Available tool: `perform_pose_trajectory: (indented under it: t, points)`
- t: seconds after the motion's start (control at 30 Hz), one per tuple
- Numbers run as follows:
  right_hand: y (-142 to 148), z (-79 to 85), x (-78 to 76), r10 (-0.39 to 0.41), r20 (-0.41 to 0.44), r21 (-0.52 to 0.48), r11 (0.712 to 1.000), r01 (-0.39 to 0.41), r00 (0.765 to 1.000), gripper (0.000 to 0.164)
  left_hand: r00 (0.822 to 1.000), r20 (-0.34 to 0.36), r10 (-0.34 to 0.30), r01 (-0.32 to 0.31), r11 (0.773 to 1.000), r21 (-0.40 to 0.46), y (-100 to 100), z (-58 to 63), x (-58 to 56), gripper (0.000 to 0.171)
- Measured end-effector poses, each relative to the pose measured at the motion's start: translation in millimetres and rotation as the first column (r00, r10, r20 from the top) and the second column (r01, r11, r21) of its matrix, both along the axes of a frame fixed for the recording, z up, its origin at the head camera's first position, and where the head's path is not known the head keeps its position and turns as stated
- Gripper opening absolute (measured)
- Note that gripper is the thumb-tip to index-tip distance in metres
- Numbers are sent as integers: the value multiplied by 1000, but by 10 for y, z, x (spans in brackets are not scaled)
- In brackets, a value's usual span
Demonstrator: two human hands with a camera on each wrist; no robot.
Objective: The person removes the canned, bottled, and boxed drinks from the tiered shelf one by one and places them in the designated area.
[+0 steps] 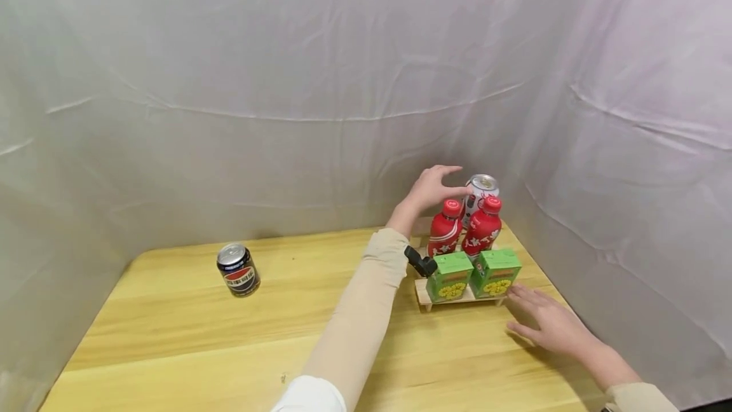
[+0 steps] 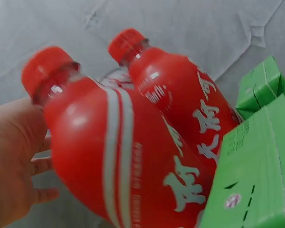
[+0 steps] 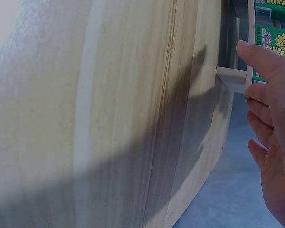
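At the back of a small wooden rack [image 1: 423, 291], my left hand [image 1: 431, 188] hovers with thumb and fingers spread, just left of a white can [image 1: 483, 184]. Two red bottles [image 1: 445, 231] stand in front of that can, one beside the other. In the left wrist view the fingers reach behind the nearer red bottle [image 2: 95, 142] and are partly hidden by it. Two green drink cartons [image 1: 448, 277] fill the rack's front row. My right hand [image 1: 551, 323] has its fingers extended at the rack's front right corner, with the fingertips close to the rack leg [image 3: 232, 76].
A dark Pepsi can [image 1: 239, 270] stands alone at the left on the wooden table [image 1: 189, 348]. Grey curtains [image 1: 286, 81] close off the back and both sides, and the right one [image 1: 617, 208] runs close by the rack. A black wrist mount [image 1: 420, 263] overlaps the left carton.
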State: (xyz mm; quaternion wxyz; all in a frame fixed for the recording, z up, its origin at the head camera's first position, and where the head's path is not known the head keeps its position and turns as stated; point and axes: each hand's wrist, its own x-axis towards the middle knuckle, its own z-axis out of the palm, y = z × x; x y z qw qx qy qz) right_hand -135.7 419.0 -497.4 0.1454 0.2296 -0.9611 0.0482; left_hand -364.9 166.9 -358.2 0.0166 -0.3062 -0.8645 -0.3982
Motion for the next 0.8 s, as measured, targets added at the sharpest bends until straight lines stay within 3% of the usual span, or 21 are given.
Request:
perform_pose_trajectory:
  t: [0.2, 0.43, 0.8]
  points:
    - [-39, 6, 52, -7, 3, -10, 1000, 7, 1000, 57, 996, 40, -78, 78, 997, 12, 117, -117, -46, 68]
    - [-78, -3, 77, -1, -10, -15, 1000, 1, 1000, 57, 996, 45, -79, 81, 996, -43, 159, -178, -34, 71]
    - [-77, 20, 88, -1, -20, -10, 1000, 1, 1000, 56, 992, -116, -49, 27, 983, -183, 210, -159, -27, 74]
